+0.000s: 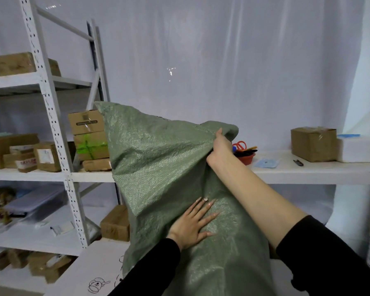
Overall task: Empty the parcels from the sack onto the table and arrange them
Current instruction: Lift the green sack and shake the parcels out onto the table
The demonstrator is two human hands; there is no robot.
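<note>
Right fingers (219, 134) gripping sack (158, 159) corner, left fingers (203, 208) flat below

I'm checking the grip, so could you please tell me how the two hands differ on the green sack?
The left hand lies flat, fingers spread, low on the green sack; the right hand is higher, gripping a bunched upper corner. Both touch the sack.

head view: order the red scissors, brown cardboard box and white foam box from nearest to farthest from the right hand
From the right hand, which grips the green sack by its top corner:
1. red scissors, just right of it.
2. brown cardboard box, farther right on the shelf.
3. white foam box, at the far right edge.
</note>
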